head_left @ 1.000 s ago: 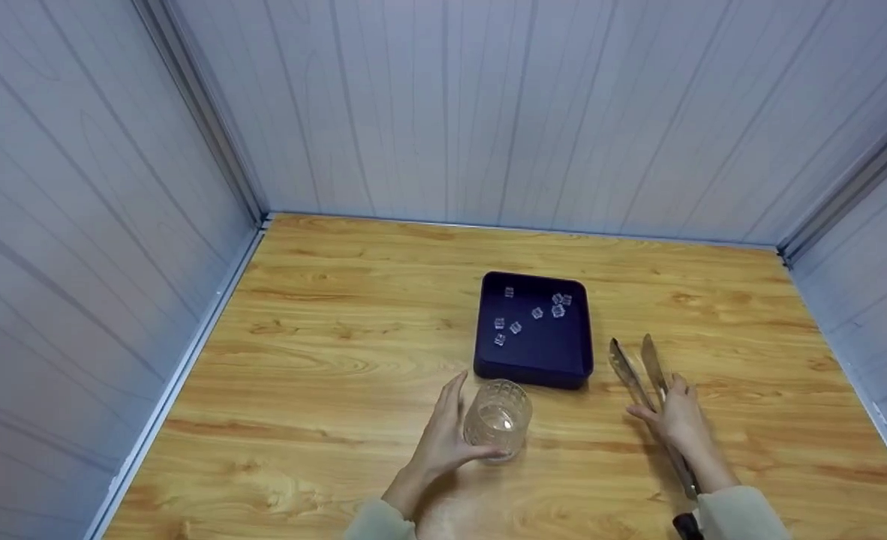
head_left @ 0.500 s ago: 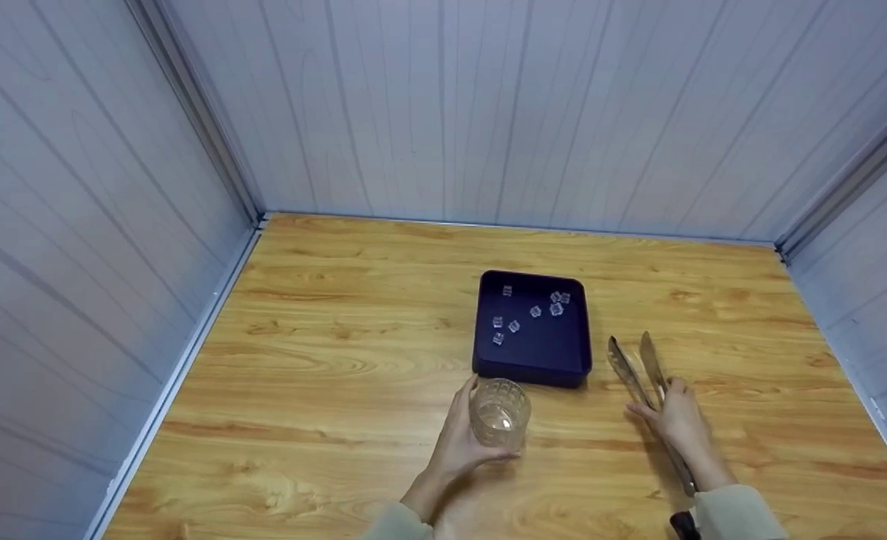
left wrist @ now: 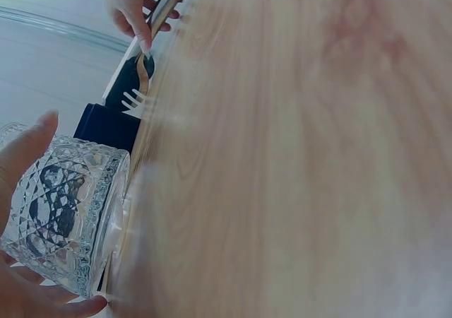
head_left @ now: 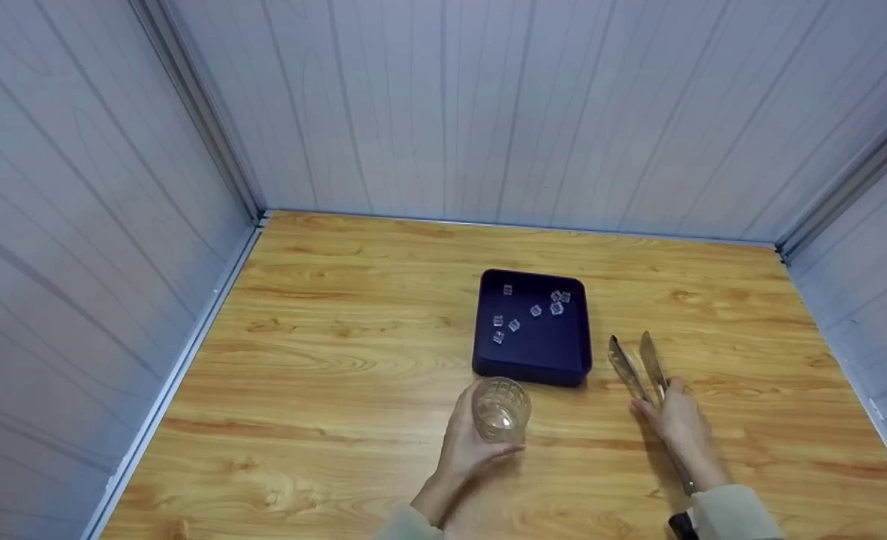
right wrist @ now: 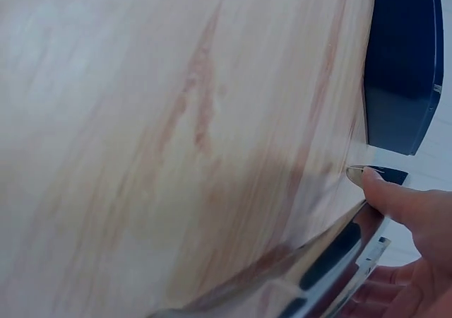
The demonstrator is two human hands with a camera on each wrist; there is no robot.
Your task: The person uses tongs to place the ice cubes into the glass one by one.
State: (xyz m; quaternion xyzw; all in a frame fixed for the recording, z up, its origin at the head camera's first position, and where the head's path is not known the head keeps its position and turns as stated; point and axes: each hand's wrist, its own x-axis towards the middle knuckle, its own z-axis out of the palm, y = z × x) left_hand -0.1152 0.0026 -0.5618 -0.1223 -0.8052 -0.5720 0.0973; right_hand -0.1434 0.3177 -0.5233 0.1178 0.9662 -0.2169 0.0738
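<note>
A cut-pattern clear glass (head_left: 501,409) stands upright on the wooden table, close in front of the dark blue tray. My left hand (head_left: 462,444) curves round its left and near sides, thumb on the near side; in the left wrist view, thumb and fingers lie on either side of the patterned glass (left wrist: 67,205). To the right, my right hand (head_left: 685,427) grips metal tongs (head_left: 626,370), their two arms spread and tips pointing away. Up close in the right wrist view, the shiny tongs (right wrist: 342,251) lie between thumb and fingers.
The square dark blue tray (head_left: 531,372) holds several small clear cubes (head_left: 557,308), some clustered at its right, others along its left. Pale panel walls (head_left: 383,112) enclose the table (head_left: 338,337) at the back and both sides.
My left hand has moved right and its fingers have come in around the glass, which sits almost where it was. My right hand and the tongs have stayed nearly still.
</note>
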